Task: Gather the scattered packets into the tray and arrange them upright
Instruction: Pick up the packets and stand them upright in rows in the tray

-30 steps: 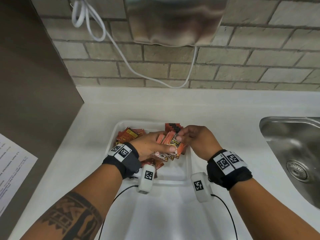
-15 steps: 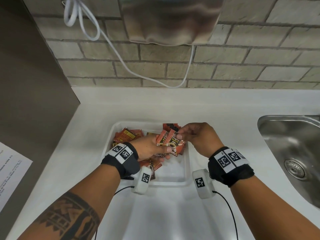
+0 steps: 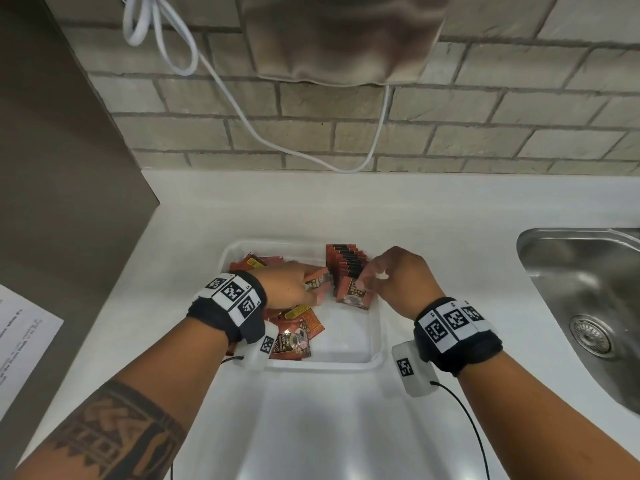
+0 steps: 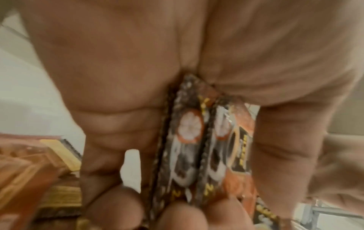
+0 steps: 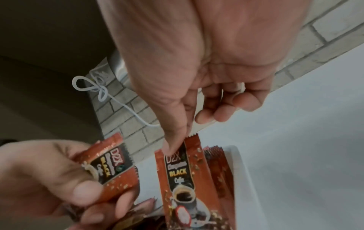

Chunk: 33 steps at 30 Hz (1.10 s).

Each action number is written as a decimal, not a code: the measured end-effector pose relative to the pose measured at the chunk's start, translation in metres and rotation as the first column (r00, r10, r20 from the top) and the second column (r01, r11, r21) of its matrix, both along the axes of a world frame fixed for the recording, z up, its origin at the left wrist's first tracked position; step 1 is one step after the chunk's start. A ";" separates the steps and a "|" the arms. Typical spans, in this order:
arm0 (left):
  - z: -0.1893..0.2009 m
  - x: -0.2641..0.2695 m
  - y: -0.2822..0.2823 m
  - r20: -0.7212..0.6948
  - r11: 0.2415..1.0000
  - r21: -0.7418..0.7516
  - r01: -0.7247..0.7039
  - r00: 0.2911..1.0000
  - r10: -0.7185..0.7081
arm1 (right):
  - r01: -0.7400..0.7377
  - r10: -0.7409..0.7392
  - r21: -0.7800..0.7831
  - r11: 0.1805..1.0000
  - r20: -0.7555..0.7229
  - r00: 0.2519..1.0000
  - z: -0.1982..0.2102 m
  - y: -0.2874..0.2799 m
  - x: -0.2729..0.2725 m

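Observation:
A white tray [image 3: 376,344] sits on the counter. A row of red-brown coffee packets [image 3: 346,261] stands upright in its far right corner. My right hand [image 3: 367,277] pinches the top edge of the front packet [image 3: 353,294] of that row; in the right wrist view the thumb [image 5: 173,137] lies on this packet [image 5: 183,174]. My left hand [image 3: 311,285] hovers over the tray's middle and grips a small bundle of packets [image 3: 317,280], seen edge-on between thumb and fingers in the left wrist view [image 4: 197,147]. Loose packets [image 3: 294,337] lie flat in the tray's left half, partly hidden by my left wrist.
A steel sink [image 3: 581,306] is set into the counter at the right. A brick wall with a hanging white cable [image 3: 242,109] and a metal dispenser [image 3: 343,36] rises behind. A brown panel and a paper sheet [image 3: 20,327] are at the left.
My right hand has drawn one packet off the left hand's bundle and brought it down against the upright row. The left hand has shifted slightly left with the remaining packets.

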<state>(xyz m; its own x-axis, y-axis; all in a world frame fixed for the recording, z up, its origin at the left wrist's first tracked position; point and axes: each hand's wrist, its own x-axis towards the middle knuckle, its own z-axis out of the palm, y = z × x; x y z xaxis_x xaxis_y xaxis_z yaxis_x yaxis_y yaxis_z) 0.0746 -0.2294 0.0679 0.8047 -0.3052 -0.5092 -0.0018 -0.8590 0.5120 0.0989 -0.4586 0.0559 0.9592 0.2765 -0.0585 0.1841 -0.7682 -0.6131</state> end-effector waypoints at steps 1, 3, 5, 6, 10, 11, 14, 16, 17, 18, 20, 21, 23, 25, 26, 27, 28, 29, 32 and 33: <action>0.001 0.000 -0.005 -0.056 1.000 -0.002 0.012 0.998 -0.012 | 0.003 -0.003 -0.011 1.000 0.014 1.000 -0.002 0.001 -0.001; -0.003 0.002 -0.016 -0.157 0.998 0.005 0.067 0.986 -0.065 | 0.000 0.002 -0.051 0.999 0.039 0.999 -0.008 0.004 0.000; -0.010 0.004 -0.029 -0.184 0.989 0.067 0.129 0.976 -0.114 | -0.010 0.015 -0.105 0.994 0.042 0.999 -0.015 0.007 0.002; -0.014 0.005 -0.035 -0.190 0.984 0.099 0.146 0.974 -0.125 | -0.019 0.024 -0.125 0.992 0.041 0.999 -0.018 0.008 0.003; -0.026 0.012 -0.051 -0.240 0.967 0.175 0.187 0.960 -0.142 | -0.036 0.043 -0.128 0.991 0.054 0.998 -0.023 0.010 0.007; -0.028 0.014 -0.053 -0.244 0.965 0.183 0.187 0.960 -0.139 | -0.037 0.044 -0.123 0.992 0.054 0.998 -0.023 0.011 0.008; -0.028 0.020 -0.056 -0.233 0.966 0.188 0.177 0.964 -0.131 | -0.041 0.046 -0.104 0.994 0.038 0.998 -0.024 0.011 0.010; -0.027 0.022 -0.058 -0.228 0.965 0.198 0.174 0.965 -0.127 | -0.041 0.044 -0.111 0.993 0.027 0.999 -0.023 0.011 0.010; -0.026 0.023 -0.058 -0.231 0.964 0.202 0.174 0.965 -0.126 | -0.041 0.043 -0.111 0.993 0.019 0.999 -0.022 0.010 0.011; -0.027 0.024 -0.058 -0.235 0.964 0.204 0.173 0.964 -0.123 | -0.043 0.044 -0.112 0.993 0.010 0.999 -0.021 0.010 0.011; -0.028 0.025 -0.059 -0.241 0.964 0.206 0.170 0.963 -0.119 | -0.049 0.049 -0.116 0.992 -0.005 0.999 -0.020 0.010 0.010; -0.029 0.025 -0.059 -0.244 0.964 0.206 0.168 0.963 -0.116 | -0.052 0.051 -0.115 0.992 -0.012 0.999 -0.020 0.010 0.011; -0.030 0.026 -0.058 -0.246 0.965 0.200 0.168 0.962 -0.117 | -0.050 0.049 -0.119 0.992 -0.019 0.999 -0.020 0.010 0.011; -0.029 0.026 -0.058 -0.244 0.966 0.193 0.174 0.962 -0.125 | -0.049 0.047 -0.119 0.992 -0.024 0.999 -0.020 0.009 0.010; -0.029 0.026 -0.058 -0.242 0.965 0.192 0.179 0.961 -0.130 | -0.049 0.047 -0.118 0.992 -0.025 0.999 -0.020 0.009 0.010; -0.029 0.026 -0.058 -0.242 0.963 0.197 0.184 0.961 -0.134 | -0.049 0.046 -0.117 0.992 -0.026 0.999 -0.021 0.008 0.010; -0.029 0.026 -0.057 -0.243 0.963 0.197 0.186 0.960 -0.136 | -0.048 0.046 -0.113 0.992 -0.027 0.999 -0.021 0.008 0.010; -0.029 0.027 -0.057 -0.244 0.962 0.201 0.186 0.960 -0.135 | -0.047 0.044 -0.108 0.993 -0.027 0.999 -0.021 0.008 0.010; -0.026 0.025 -0.057 -0.239 0.965 0.188 0.185 0.961 -0.137 | -0.044 0.042 -0.097 0.994 -0.023 0.999 -0.021 0.008 0.009; -0.025 0.025 -0.057 -0.237 0.966 0.185 0.182 0.962 -0.136 | -0.043 0.041 -0.093 0.995 -0.023 0.999 -0.021 0.008 0.008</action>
